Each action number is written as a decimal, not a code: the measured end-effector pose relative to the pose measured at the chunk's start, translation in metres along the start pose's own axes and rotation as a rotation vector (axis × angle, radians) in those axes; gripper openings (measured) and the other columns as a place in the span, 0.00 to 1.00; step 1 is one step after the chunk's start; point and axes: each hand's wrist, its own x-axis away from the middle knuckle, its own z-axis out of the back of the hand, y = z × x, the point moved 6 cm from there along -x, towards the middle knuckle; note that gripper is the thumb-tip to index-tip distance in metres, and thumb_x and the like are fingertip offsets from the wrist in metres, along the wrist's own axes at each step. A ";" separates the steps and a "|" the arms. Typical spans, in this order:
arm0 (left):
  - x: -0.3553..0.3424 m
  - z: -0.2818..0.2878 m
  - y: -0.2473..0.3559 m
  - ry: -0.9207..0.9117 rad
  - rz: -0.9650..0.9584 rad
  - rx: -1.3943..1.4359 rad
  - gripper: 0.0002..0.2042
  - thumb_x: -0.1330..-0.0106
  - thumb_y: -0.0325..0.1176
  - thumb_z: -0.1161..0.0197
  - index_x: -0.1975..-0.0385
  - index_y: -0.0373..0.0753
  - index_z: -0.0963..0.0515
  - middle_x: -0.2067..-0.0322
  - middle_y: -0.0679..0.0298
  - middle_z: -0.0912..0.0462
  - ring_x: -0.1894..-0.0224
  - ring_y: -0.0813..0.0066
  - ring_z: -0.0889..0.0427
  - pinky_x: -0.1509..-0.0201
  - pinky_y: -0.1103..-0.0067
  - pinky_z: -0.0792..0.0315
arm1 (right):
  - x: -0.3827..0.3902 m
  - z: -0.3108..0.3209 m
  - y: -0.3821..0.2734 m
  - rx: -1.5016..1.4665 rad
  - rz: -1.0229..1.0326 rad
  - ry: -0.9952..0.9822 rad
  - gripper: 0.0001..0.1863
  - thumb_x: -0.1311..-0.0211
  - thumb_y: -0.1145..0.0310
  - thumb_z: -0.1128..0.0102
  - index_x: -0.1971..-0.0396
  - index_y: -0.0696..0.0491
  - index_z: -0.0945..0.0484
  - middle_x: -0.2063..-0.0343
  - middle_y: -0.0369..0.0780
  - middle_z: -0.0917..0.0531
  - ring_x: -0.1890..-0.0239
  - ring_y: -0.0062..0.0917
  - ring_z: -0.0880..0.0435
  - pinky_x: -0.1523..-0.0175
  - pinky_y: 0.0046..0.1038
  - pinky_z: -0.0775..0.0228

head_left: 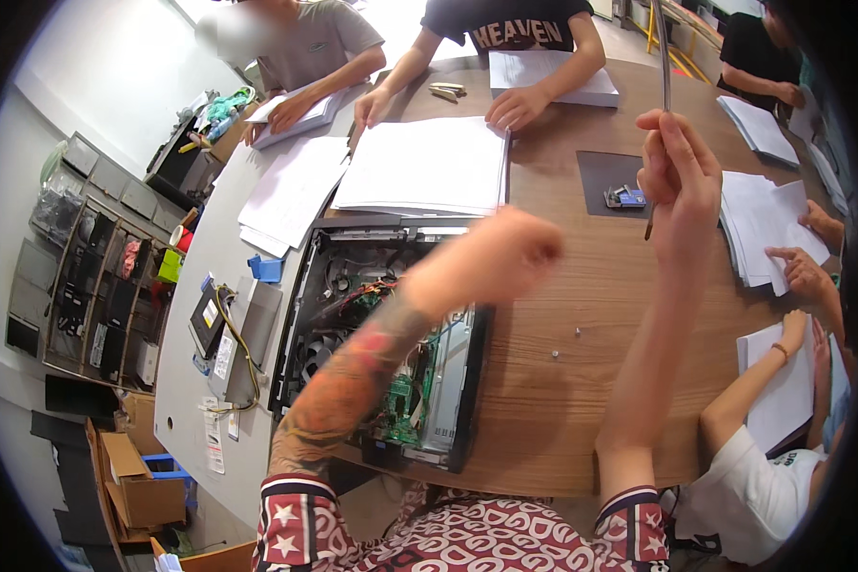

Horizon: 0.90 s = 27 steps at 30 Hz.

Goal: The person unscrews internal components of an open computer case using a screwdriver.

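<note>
My right hand [679,181] is raised over the right half of the table, its fingers closed round a thin metal rod [664,57]. The rod runs up past the top edge of the picture, and a short dark end shows below the fingers. My left hand [505,253], somewhat blurred, is curled shut above the far right part of an opened black computer case [469,381]. What it holds, if anything, is hidden. Green circuit boards [405,396] and cables show inside the case, partly covered by my left forearm.
Two small screws [555,354] lie right of the case. A dark mat [596,172] bears a small blue-and-metal part [624,197]. Left of the case are a metal power supply box [243,343] and a blue plastic piece [265,269]. People around the table handle paper stacks [424,167].
</note>
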 end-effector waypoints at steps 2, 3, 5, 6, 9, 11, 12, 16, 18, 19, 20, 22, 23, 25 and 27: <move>0.023 0.051 -0.026 0.173 0.090 0.058 0.07 0.40 0.26 0.33 0.64 0.31 0.17 0.71 0.61 0.12 0.66 0.77 0.13 0.58 0.81 0.21 | -0.004 0.008 -0.005 0.021 0.009 0.003 0.15 0.29 0.62 0.44 0.62 0.60 0.18 0.81 0.27 0.34 0.84 0.08 0.48 0.79 0.17 0.61; 0.039 0.071 -0.038 0.192 0.206 -0.025 0.06 0.40 0.26 0.33 0.65 0.32 0.16 0.69 0.61 0.12 0.65 0.77 0.13 0.57 0.81 0.21 | -0.005 0.008 -0.005 0.012 0.012 0.007 0.15 0.29 0.62 0.44 0.62 0.60 0.18 0.81 0.27 0.34 0.84 0.08 0.48 0.79 0.17 0.61; 0.070 0.087 -0.062 0.217 0.307 -0.105 0.06 0.42 0.26 0.31 0.66 0.32 0.15 0.72 0.61 0.12 0.66 0.77 0.13 0.58 0.81 0.22 | -0.007 0.001 -0.003 0.010 0.032 -0.011 0.15 0.29 0.62 0.43 0.62 0.59 0.18 0.81 0.27 0.34 0.84 0.08 0.48 0.79 0.17 0.61; 0.078 0.089 -0.069 0.217 0.310 -0.114 0.06 0.42 0.26 0.31 0.66 0.32 0.15 0.72 0.61 0.12 0.66 0.77 0.13 0.58 0.81 0.22 | -0.008 -0.002 -0.003 0.000 0.034 -0.011 0.15 0.29 0.62 0.43 0.62 0.59 0.18 0.81 0.27 0.34 0.84 0.08 0.48 0.79 0.17 0.61; 0.094 0.074 -0.105 0.108 0.411 -0.110 0.05 0.43 0.26 0.30 0.68 0.33 0.14 0.72 0.59 0.12 0.68 0.76 0.13 0.59 0.81 0.21 | -0.007 -0.010 0.002 -0.024 0.021 -0.040 0.15 0.29 0.61 0.43 0.62 0.59 0.17 0.82 0.27 0.35 0.84 0.08 0.47 0.79 0.17 0.61; 0.094 0.068 -0.114 0.099 0.426 -0.108 0.05 0.43 0.25 0.30 0.68 0.33 0.14 0.72 0.59 0.12 0.68 0.76 0.13 0.60 0.81 0.21 | -0.007 -0.012 0.004 -0.011 0.024 -0.052 0.15 0.29 0.61 0.43 0.62 0.59 0.17 0.81 0.27 0.34 0.84 0.07 0.47 0.79 0.17 0.61; 0.095 0.066 -0.117 0.091 0.440 -0.113 0.05 0.43 0.25 0.30 0.68 0.33 0.14 0.72 0.59 0.12 0.68 0.76 0.13 0.60 0.81 0.21 | -0.006 -0.013 0.005 -0.009 0.021 -0.054 0.15 0.29 0.61 0.43 0.62 0.59 0.17 0.81 0.27 0.34 0.84 0.07 0.47 0.79 0.17 0.61; 0.098 0.064 -0.115 0.094 0.404 -0.171 0.06 0.43 0.25 0.33 0.67 0.32 0.15 0.73 0.55 0.13 0.70 0.70 0.14 0.62 0.77 0.22 | -0.005 -0.007 0.000 0.058 0.040 -0.020 0.15 0.30 0.61 0.42 0.63 0.59 0.16 0.81 0.27 0.34 0.84 0.07 0.46 0.79 0.17 0.61; 0.098 0.058 -0.121 0.069 0.389 -0.198 0.06 0.43 0.25 0.33 0.67 0.32 0.15 0.73 0.55 0.13 0.70 0.69 0.14 0.62 0.77 0.22 | -0.005 -0.006 -0.002 0.064 0.037 -0.013 0.15 0.30 0.60 0.42 0.63 0.59 0.16 0.81 0.27 0.34 0.84 0.07 0.46 0.79 0.17 0.61; 0.099 0.053 -0.123 0.044 0.376 -0.220 0.06 0.43 0.25 0.34 0.67 0.33 0.15 0.73 0.55 0.14 0.69 0.68 0.14 0.61 0.77 0.22 | -0.005 -0.007 -0.003 0.063 0.042 -0.021 0.15 0.30 0.60 0.42 0.63 0.58 0.16 0.81 0.27 0.34 0.84 0.07 0.46 0.79 0.17 0.61; 0.101 0.051 -0.125 0.039 0.380 -0.218 0.06 0.43 0.25 0.34 0.67 0.33 0.15 0.73 0.55 0.14 0.69 0.68 0.14 0.61 0.77 0.22 | -0.005 -0.008 -0.002 0.061 0.047 -0.030 0.15 0.31 0.60 0.41 0.63 0.58 0.16 0.81 0.27 0.34 0.84 0.07 0.46 0.79 0.17 0.61; 0.101 0.048 -0.130 0.032 0.419 -0.125 0.06 0.43 0.25 0.34 0.66 0.33 0.15 0.72 0.54 0.14 0.68 0.67 0.14 0.59 0.76 0.22 | -0.006 -0.009 0.000 0.041 0.048 -0.036 0.15 0.31 0.60 0.41 0.63 0.58 0.16 0.82 0.26 0.34 0.84 0.07 0.46 0.78 0.17 0.61; 0.103 0.047 -0.134 -0.001 0.462 -0.065 0.07 0.42 0.25 0.33 0.65 0.32 0.15 0.69 0.56 0.13 0.65 0.69 0.15 0.56 0.77 0.23 | -0.006 -0.010 0.000 0.021 0.056 -0.045 0.15 0.31 0.60 0.41 0.62 0.58 0.16 0.82 0.26 0.35 0.83 0.07 0.46 0.78 0.17 0.61; 0.104 0.046 -0.139 -0.055 0.452 -0.107 0.07 0.42 0.24 0.33 0.65 0.32 0.15 0.69 0.56 0.13 0.65 0.69 0.14 0.56 0.76 0.23 | -0.006 -0.009 0.001 0.019 0.056 -0.046 0.15 0.31 0.60 0.41 0.63 0.58 0.16 0.82 0.26 0.35 0.83 0.07 0.46 0.78 0.17 0.61; 0.102 0.046 -0.140 -0.108 0.440 -0.150 0.07 0.42 0.24 0.34 0.65 0.32 0.15 0.69 0.56 0.13 0.65 0.68 0.14 0.56 0.76 0.23 | -0.006 -0.008 0.000 0.017 0.057 -0.047 0.15 0.31 0.60 0.40 0.63 0.58 0.16 0.82 0.26 0.35 0.83 0.07 0.46 0.78 0.17 0.61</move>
